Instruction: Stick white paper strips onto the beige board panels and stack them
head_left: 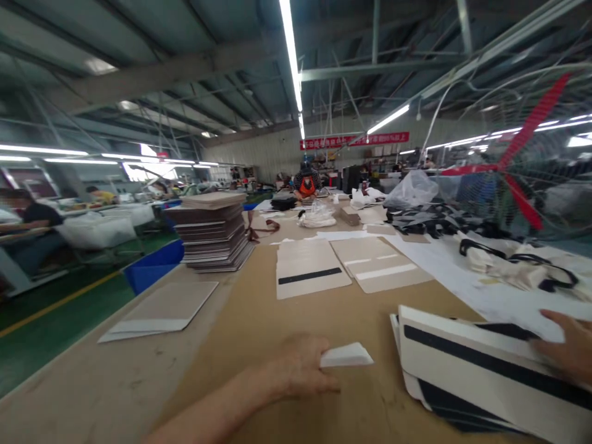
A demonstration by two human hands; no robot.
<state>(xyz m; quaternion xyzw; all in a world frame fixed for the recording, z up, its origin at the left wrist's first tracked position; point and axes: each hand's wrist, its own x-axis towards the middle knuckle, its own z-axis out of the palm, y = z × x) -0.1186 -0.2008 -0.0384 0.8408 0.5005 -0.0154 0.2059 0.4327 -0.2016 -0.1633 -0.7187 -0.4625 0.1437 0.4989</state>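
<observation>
My left hand [305,367] reaches over the brown board in front of me. Its fingers are closed on a small folded white piece [346,356], which looks like paper or cloth and sticks out to the right. At the right edge my right hand [567,345], partly blurred, has thumb and index finger spread apart. It rests at the far edge of a beige panel [467,364] with a black strip. That panel lies slightly askew on a pile of similar panels and black pieces. Farther ahead lie a beige panel with a black strip [312,268] and beige panels with white strips [379,265].
A tall stack of brown panels [213,234] stands at the left, with loose panels [161,310] nearer me. Black-and-white fabric pieces [518,262] and a clear plastic bag [411,188] lie at the right. Beside them stands a fan with red blades [504,163]. A person [306,183] works at the far end.
</observation>
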